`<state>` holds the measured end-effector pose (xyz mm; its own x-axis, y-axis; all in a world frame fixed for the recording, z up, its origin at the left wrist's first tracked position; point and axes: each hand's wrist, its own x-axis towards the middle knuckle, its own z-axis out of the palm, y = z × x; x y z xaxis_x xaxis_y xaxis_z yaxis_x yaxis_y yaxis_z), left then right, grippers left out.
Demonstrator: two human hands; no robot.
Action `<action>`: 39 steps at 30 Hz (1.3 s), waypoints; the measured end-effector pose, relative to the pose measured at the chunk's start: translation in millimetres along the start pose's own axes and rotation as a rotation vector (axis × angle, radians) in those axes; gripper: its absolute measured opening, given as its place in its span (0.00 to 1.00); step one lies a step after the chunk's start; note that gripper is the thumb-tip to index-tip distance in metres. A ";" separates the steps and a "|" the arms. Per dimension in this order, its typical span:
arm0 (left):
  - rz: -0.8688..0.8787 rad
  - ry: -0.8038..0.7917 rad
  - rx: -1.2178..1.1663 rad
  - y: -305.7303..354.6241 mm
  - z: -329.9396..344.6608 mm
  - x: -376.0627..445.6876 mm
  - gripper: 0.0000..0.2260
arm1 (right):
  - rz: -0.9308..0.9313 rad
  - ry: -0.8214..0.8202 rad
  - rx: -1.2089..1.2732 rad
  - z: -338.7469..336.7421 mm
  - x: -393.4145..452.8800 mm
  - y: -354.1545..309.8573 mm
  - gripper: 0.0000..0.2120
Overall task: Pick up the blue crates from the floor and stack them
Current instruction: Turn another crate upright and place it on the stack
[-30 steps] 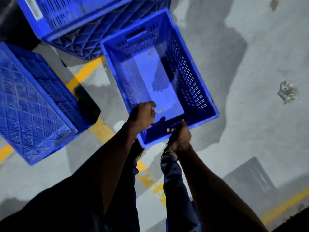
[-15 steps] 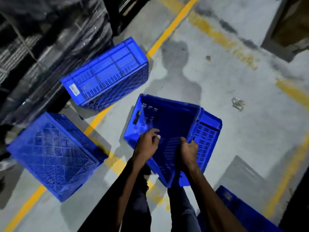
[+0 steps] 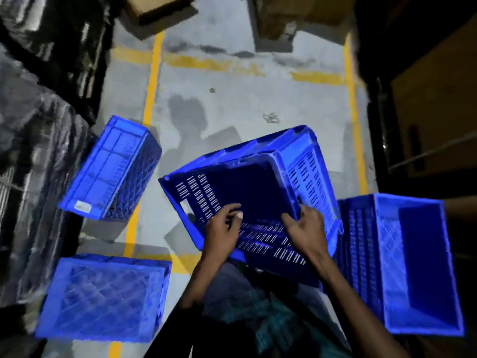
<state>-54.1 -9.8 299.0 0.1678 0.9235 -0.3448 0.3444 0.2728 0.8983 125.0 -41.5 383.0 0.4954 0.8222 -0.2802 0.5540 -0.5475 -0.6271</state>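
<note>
- The grey floor [image 3: 232, 104], crossed by yellow painted lines [image 3: 152, 81], spreads under everything in the dim light.
- Dark wrapped stacks [image 3: 38, 130] rise to the left of the held crate, beyond the two crates lying on that side.
- An upright blue crate [image 3: 418, 267] stands just right of the held crate, its open top facing up and its near wall touching or almost touching it; I cannot tell which.
- The held crate [image 3: 304, 177] hangs tilted above the floor in the middle, its open mouth turned toward the person.
- An overturned crate [image 3: 103, 298] lies lower left of the held crate, ribbed bottom up.
- Another crate [image 3: 111, 169] lies on its side to the left of the held crate, a white label on its near end.
- The right hand [image 3: 304, 231] grips the held crate's near slotted wall, fingers curled over its edge.
- The left hand [image 3: 222, 231] clasps the same wall, thumb laid across the slots.
- A small crumpled scrap [image 3: 271, 117] lies on the floor beyond the held crate.
</note>
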 end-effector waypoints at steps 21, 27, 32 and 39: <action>0.607 -0.386 0.180 79.9 139.4 -102.3 0.09 | 0.182 0.848 0.538 -150.6 -255.5 105.3 0.14; 0.758 -0.453 0.298 97.0 180.1 -58.8 0.11 | 0.202 1.065 0.597 -186.4 -271.8 105.2 0.21; 0.793 -0.461 0.310 125.7 230.3 -25.2 0.18 | 0.263 1.247 0.610 -187.0 -259.1 95.8 0.15; 0.829 -0.610 0.324 179.4 270.3 46.9 0.19 | 0.353 1.391 0.656 -194.7 -223.0 63.7 0.15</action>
<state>265.2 9.6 370.4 0.8626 0.4728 0.1800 0.1245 -0.5433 0.8303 180.1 -290.0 547.0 0.9383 -0.3095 0.1543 0.0908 -0.2100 -0.9735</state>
